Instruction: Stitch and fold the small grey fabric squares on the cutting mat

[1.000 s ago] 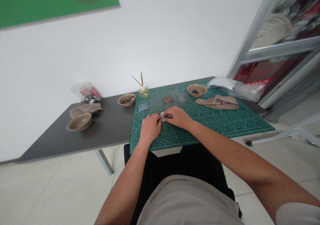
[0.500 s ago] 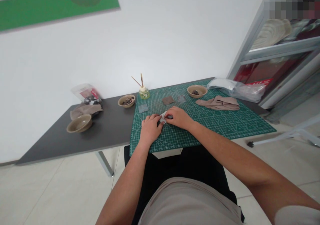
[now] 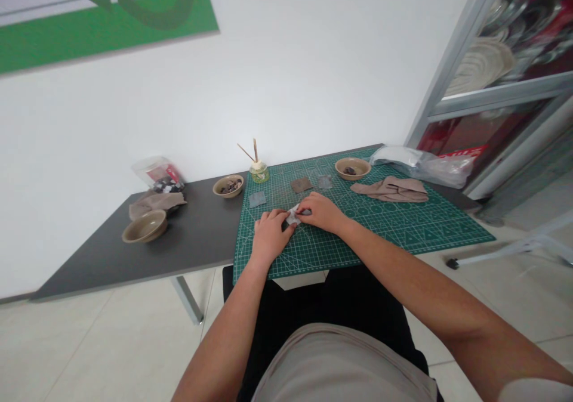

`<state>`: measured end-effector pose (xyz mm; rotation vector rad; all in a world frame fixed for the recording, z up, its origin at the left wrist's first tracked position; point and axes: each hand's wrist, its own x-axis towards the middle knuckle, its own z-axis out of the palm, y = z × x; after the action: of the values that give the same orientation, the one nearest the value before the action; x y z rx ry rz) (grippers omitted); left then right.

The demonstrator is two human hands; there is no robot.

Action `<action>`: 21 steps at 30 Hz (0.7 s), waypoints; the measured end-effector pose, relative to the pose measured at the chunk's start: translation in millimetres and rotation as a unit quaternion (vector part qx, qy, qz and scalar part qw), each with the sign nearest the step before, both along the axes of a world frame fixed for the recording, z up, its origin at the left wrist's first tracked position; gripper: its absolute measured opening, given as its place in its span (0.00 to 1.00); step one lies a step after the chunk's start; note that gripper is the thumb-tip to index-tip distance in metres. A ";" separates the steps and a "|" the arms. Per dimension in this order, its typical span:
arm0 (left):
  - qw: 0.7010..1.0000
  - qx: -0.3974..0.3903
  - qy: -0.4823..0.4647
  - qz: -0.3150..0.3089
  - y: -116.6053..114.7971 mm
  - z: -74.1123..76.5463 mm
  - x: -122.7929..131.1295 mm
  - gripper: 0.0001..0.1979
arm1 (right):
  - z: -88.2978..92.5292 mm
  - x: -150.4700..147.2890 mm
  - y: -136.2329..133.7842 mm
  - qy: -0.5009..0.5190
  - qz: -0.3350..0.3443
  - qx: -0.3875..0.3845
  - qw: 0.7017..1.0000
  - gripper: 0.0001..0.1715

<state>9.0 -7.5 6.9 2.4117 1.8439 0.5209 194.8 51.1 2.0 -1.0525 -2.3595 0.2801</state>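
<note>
A small whitish flat piece [image 3: 293, 215] lies between my hands on the green cutting mat [image 3: 376, 226]. My left hand [image 3: 270, 236] grips its left edge between thumb and fingers. From the other side, my right hand [image 3: 323, 213] is closed in a pinch at the right edge of the piece, its fingertips partly hiding it. Just behind my hands are a grey-blue square [image 3: 257, 199], a brown square [image 3: 301, 185] and a clear greyish square [image 3: 324, 181], all flat on the mat.
A bowl of dark bits [image 3: 228, 186], a reed diffuser [image 3: 259, 171] and another bowl [image 3: 353, 169] stand behind. Brown cloth [image 3: 394, 189] and a plastic bag [image 3: 425, 163] lie right. Further left are a tilted bowl [image 3: 144, 226], a cloth [image 3: 154, 203] and a clear bag [image 3: 156, 172].
The view has tilted slightly, so everything sits a little lower. My right fingers have shifted slightly over the whitish piece; both hands stay at it.
</note>
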 end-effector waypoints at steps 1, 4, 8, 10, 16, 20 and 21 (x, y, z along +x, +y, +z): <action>1.000 0.000 0.000 0.000 0.1 0.0 0.0 0.17 | -0.3 -1.8 1.0 -0.005 0.002 0.004 1.000 0.05; 1.000 0.000 -0.002 0.005 0.1 -0.3 -0.1 0.16 | -0.3 -6.1 2.0 -0.007 0.027 0.004 1.000 0.06; 1.000 -0.003 -0.010 0.007 -0.9 0.0 0.1 0.16 | -1.1 -3.4 0.8 0.015 0.060 -0.017 0.998 0.02; 1.000 -0.004 -0.011 0.007 -1.4 0.5 0.5 0.16 | -3.2 -0.2 1.4 0.025 0.037 -0.013 0.999 0.04; 1.000 -0.006 -0.017 0.014 -0.6 1.4 1.8 0.16 | -6.9 -2.4 6.2 0.014 0.000 0.002 1.000 0.06; 1.000 -0.007 -0.021 0.016 -1.1 1.8 2.0 0.16 | -3.0 -4.8 2.6 0.012 0.044 -0.011 0.999 0.04; 1.000 -0.007 -0.020 0.017 -1.5 1.8 2.1 0.16 | -2.5 -4.2 1.0 0.015 0.043 -0.017 0.999 0.05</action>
<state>11.1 -9.0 8.7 2.3466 1.8696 0.5534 190.6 52.1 -0.5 -0.9574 -2.3833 0.3664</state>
